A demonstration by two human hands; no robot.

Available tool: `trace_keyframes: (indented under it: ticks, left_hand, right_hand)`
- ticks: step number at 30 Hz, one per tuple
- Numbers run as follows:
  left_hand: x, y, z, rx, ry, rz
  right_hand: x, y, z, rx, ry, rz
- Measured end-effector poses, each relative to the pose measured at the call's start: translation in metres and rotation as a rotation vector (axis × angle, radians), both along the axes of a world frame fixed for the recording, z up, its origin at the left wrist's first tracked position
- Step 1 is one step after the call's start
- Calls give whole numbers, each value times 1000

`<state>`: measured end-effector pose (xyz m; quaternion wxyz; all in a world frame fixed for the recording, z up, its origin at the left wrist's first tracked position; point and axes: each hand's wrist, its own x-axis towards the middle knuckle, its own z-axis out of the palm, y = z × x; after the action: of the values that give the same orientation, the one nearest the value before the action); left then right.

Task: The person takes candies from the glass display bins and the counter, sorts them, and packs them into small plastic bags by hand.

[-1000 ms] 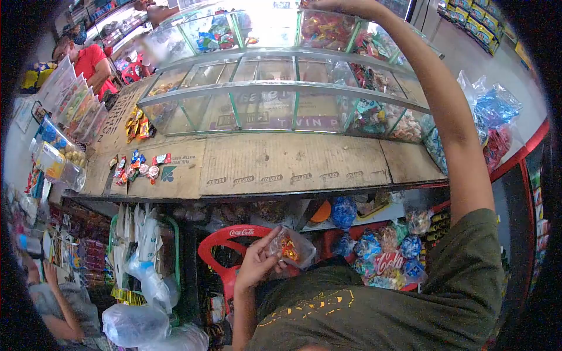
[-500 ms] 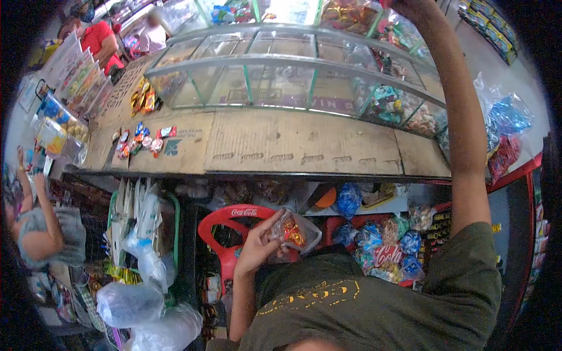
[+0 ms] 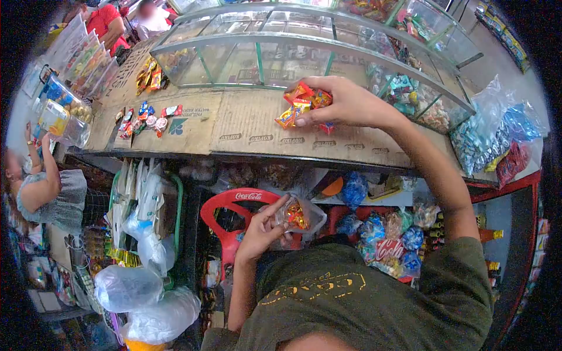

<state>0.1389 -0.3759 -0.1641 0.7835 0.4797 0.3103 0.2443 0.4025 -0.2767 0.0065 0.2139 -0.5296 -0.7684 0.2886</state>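
My left hand (image 3: 263, 231) is closed on the edge of a clear plastic bag (image 3: 313, 217), held over my lap in front of a red chair (image 3: 218, 213). Red and orange wrapped candies (image 3: 297, 215) lie inside that bag. Over the cardboard-covered counter (image 3: 252, 126), my right hand (image 3: 336, 102) has its fingers round several red and yellow wrapped candies (image 3: 301, 105). It is just in front of the divided glass case (image 3: 293, 61). Whether those candies touch the cardboard, I cannot tell.
Small candies (image 3: 143, 121) and yellow-orange packets (image 3: 150, 76) lie on the counter's left part. Clear jars (image 3: 64, 120) stand at its left end, bagged candies (image 3: 483, 140) at its right. People are at the upper left; another person (image 3: 47, 181) is at the left edge.
My right hand has come down from the top of the glass case to the counter and now shows candies in its grasp. My left hand still holds the bag. The view has shifted.
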Motion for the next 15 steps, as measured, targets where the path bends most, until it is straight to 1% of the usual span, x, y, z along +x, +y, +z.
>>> trace_keyframes:
  ticks: [1,3,5,7,9,10,12,13,15]
  left_hand:
    - [0,-1,-3,17,3,25]
    - [0,-1,-8,37,1,49]
    - [-2,-1,-10,27,-28,11]
    - [-2,1,-10,27,-33,5]
    - [0,3,-8,26,-37,-8]
    - [1,3,-7,23,-43,10]
    - [2,3,-7,16,-50,30]
    - [2,3,-8,37,-53,35]
    - [2,3,-8,58,-58,40]
  right_hand:
    - [4,-2,-1,117,-68,-6]
    - [10,-6,-5,142,-82,-3]
    - [11,-17,-7,305,-219,-57]
    - [10,-27,-8,325,-255,-95]
    - [9,-34,-11,441,-331,-165]
    - [9,-38,-12,439,-332,-164]
    - [9,-46,-13,522,-417,-216]
    - [9,-50,-11,519,-417,-214]
    - [12,-57,-3,506,-353,-307]
